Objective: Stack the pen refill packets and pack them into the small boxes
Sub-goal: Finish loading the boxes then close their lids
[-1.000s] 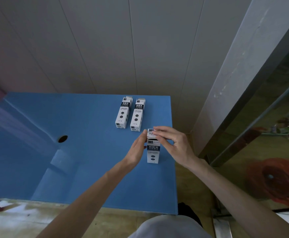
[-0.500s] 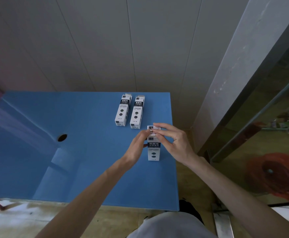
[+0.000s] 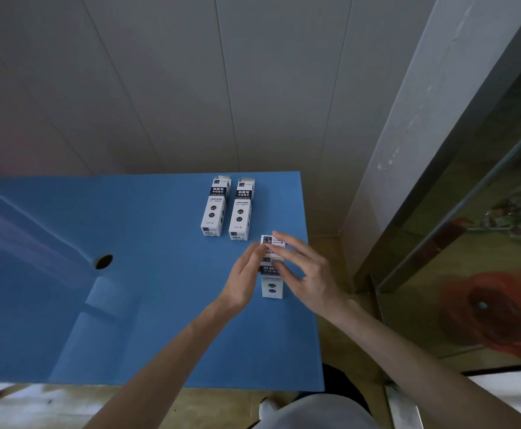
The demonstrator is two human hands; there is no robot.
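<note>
Hands, left hand [image 3: 243,278] and right hand [image 3: 307,274], gripping upright small box [image 3: 272,284] on blue table [image 3: 147,305]

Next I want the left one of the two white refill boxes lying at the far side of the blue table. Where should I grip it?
Grip the left white refill box across its two long sides near mid-length, coming from above. It lies flat, long axis pointing away, and only a narrow gap separates it from the right white refill box, so keep fingers slim there. Its far flaps look open; avoid that end.
</note>
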